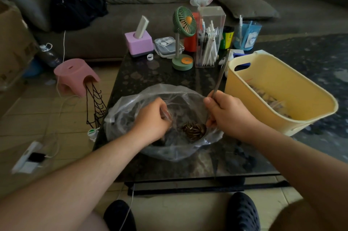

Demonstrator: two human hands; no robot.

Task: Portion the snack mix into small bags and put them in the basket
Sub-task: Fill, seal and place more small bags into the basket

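Right hand [228,115]: grasping a spoon [216,90] by its handle; bowl heaped with seeds [194,130], low inside the big bag [131,110].
Left hand [152,118]: fingers curled around a small bag [166,114], just left of the seeds.
Big bag: near centre of desk [150,74], mouth open.
Basket [282,97]: right of big bag, tilted; filled small bags inside, blurred.
Fan [183,36]: far side of desk.

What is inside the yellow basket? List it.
Inside the yellow basket, a few small clear filled bags lie against its far wall and floor. The near wall hides the rest, so no count is possible.
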